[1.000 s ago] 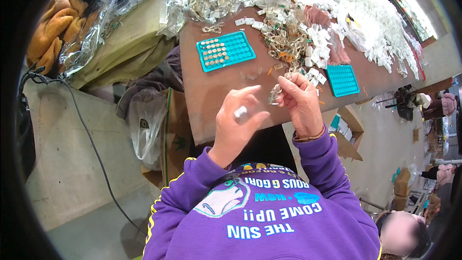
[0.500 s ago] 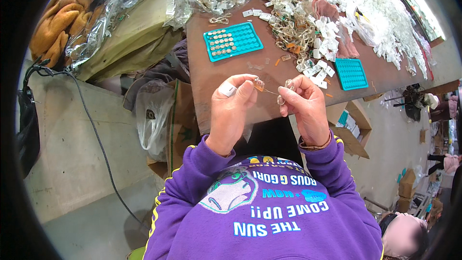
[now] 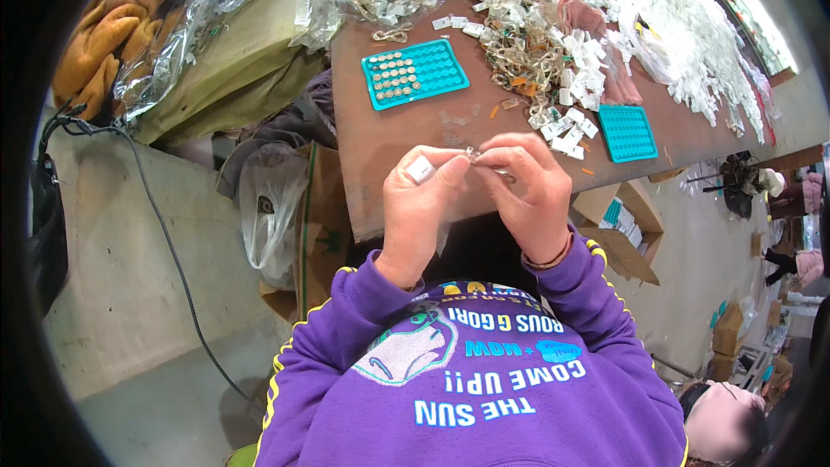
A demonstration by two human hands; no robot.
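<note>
My left hand (image 3: pixel 417 212) pinches a small clear plastic piece (image 3: pixel 472 154) between thumb and forefinger, over the near part of the brown table (image 3: pixel 363 134). A small white piece (image 3: pixel 420 169) lies against the base of its forefinger. Against that same clear piece, my right hand (image 3: pixel 529 199) has its fingertips closed, partly smeared by motion. A bit of thin pale cord (image 3: pixel 504 175) shows under the right fingers; the rest is hidden. Beyond the hands, a teal tray (image 3: pixel 445 80) holds rows of small round discs on its left side.
A second teal tray (image 3: pixel 628 134) lies at the table's right edge. Tangled cords with white tags (image 3: pixel 532 52) are heaped behind it, near a large pile of white pieces (image 3: pixel 679 35). An open carton (image 3: pixel 622 259) stands below right; a plastic bag (image 3: pixel 272 216) hangs at left.
My hands have come together. The right hand moved left to the left hand's fingertips, and the thin cord stretched between them before is now mostly hidden.
</note>
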